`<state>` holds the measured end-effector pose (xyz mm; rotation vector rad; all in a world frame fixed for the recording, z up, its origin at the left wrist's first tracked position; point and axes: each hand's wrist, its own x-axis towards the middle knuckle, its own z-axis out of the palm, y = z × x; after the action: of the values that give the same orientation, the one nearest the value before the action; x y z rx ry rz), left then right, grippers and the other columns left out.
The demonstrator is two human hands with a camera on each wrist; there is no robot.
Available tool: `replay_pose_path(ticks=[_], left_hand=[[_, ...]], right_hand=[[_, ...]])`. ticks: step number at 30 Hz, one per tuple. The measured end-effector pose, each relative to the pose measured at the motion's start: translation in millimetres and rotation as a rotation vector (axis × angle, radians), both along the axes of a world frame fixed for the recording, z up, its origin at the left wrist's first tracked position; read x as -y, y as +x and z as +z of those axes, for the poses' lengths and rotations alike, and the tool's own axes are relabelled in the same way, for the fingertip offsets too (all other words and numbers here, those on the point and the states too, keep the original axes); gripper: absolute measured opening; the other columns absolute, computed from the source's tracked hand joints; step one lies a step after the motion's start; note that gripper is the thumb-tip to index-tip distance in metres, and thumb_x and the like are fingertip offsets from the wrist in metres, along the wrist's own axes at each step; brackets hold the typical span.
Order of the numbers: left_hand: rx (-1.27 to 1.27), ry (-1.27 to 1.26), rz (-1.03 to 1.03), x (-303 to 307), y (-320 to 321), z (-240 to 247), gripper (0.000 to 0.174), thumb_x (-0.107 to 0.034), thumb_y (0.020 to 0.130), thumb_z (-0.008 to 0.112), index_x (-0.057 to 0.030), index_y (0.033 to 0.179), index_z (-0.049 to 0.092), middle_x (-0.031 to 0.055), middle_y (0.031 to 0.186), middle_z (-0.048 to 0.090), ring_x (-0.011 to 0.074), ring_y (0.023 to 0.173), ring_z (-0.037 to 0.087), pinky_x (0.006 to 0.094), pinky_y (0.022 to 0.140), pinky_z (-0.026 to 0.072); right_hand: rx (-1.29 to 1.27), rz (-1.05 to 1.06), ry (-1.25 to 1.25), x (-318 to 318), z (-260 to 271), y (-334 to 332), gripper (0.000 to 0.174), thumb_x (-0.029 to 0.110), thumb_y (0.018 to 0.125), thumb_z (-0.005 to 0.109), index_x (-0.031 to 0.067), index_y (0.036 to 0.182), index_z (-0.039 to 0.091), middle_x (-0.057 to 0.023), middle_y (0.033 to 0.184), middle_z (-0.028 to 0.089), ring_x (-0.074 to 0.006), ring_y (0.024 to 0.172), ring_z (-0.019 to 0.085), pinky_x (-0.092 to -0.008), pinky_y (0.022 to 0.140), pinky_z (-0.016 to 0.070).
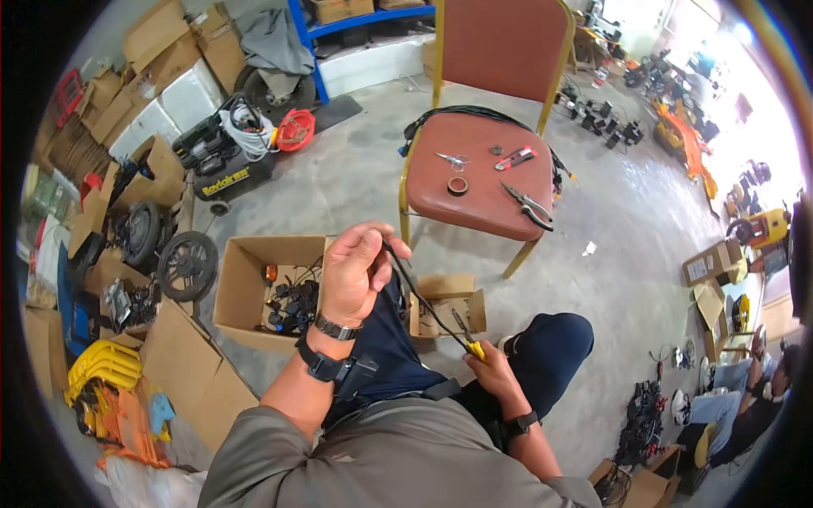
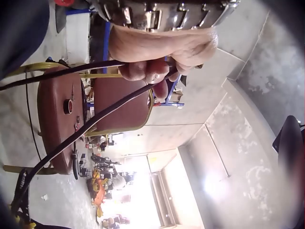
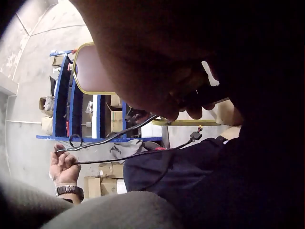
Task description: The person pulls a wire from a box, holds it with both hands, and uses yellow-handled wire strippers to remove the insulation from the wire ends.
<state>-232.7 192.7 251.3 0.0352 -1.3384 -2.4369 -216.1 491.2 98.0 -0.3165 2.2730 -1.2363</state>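
Note:
My left hand [image 1: 360, 258], raised over my lap, pinches a black cable [image 1: 413, 288]. In the left wrist view two lengths of the cable [image 2: 90, 121] come out of its curled fingers. One length slants down to my right hand [image 1: 495, 372], which grips yellow-handled pliers [image 1: 477, 349] low in front of my right thigh. The pliers' dark metal head overlaps the cable's lower end. In the right wrist view the other length carries a black connector [image 3: 194, 136] with a yellow tip near my dark trousers. My right fingers are mostly in shadow there.
Ahead, a chair [image 1: 474, 190] bears scissors [image 1: 453, 158], a tape roll [image 1: 457, 185], a utility knife [image 1: 517, 157], pliers [image 1: 527, 206] and cables. A cardboard box [image 1: 237, 292] of parts stands left of my lap, with a smaller box [image 1: 474, 313] below the chair. Another person sits at right.

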Motion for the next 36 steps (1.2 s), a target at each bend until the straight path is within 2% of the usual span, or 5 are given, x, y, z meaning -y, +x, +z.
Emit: replay_pose_path(ticks=[11,14,18,23,36], left_hand=[[0.063,-0.082,-0.110,-25.1,29.4,31.7,0.027,-0.024,0.099,0.061,0.0020,0.097,0.064,0.0169,0.080,0.069,0.0096,0.047,0.046,0.0200,0.045,0.0353],[0.015,-0.044,-0.117,-18.6,36.3,30.9,0.029,-0.027,0.098,0.062,0.0017,0.099,0.064,0.0163,0.080,0.069,0.0098,0.046,0.045,0.0205,0.044,0.0347],[0.009,-0.071,-0.080,-16.3,32.7,39.0,0.029,-0.029,0.097,0.063,-0.0016,0.106,0.063,0.0153,0.080,0.069,0.0099,0.045,0.045,0.0207,0.043,0.0348],[0.035,-0.088,-0.017,-23.6,16.4,29.5,0.026,-0.031,0.098,0.061,-0.0068,0.107,0.060,0.0125,0.078,0.067,0.0100,0.045,0.044,0.0206,0.042,0.0349],[0.121,0.059,-0.071,8.3,-13.8,-2.5,0.024,-0.029,0.101,0.057,-0.0052,0.097,0.058,0.0133,0.091,0.064,0.0097,0.042,0.044,0.0219,0.040,0.0351]], right_hand=[[-0.060,-0.072,0.019,-12.2,-10.3,3.2,0.026,0.021,0.088,0.064,0.0004,0.100,0.054,-0.0267,0.087,0.062,-0.0435,0.086,0.061,-0.0479,0.073,0.0467],[-0.044,-0.156,-0.071,-13.4,-7.7,3.4,0.026,0.022,0.089,0.063,0.0004,0.100,0.055,-0.0256,0.088,0.063,-0.0431,0.085,0.062,-0.0476,0.073,0.0467],[-0.005,-0.126,-0.109,-13.5,3.4,1.7,0.025,0.021,0.090,0.065,0.0006,0.102,0.057,-0.0179,0.081,0.061,-0.0277,0.077,0.059,-0.0412,0.071,0.0462],[-0.053,-0.099,-0.130,-14.6,1.7,4.8,0.030,0.025,0.089,0.066,-0.0021,0.098,0.056,-0.0227,0.085,0.064,-0.0376,0.083,0.064,-0.0447,0.072,0.0474],[0.021,-0.104,0.004,-10.5,-5.2,-2.7,0.033,0.026,0.084,0.070,0.0028,0.106,0.061,-0.0240,0.095,0.067,-0.0413,0.094,0.064,-0.0468,0.079,0.0491]])
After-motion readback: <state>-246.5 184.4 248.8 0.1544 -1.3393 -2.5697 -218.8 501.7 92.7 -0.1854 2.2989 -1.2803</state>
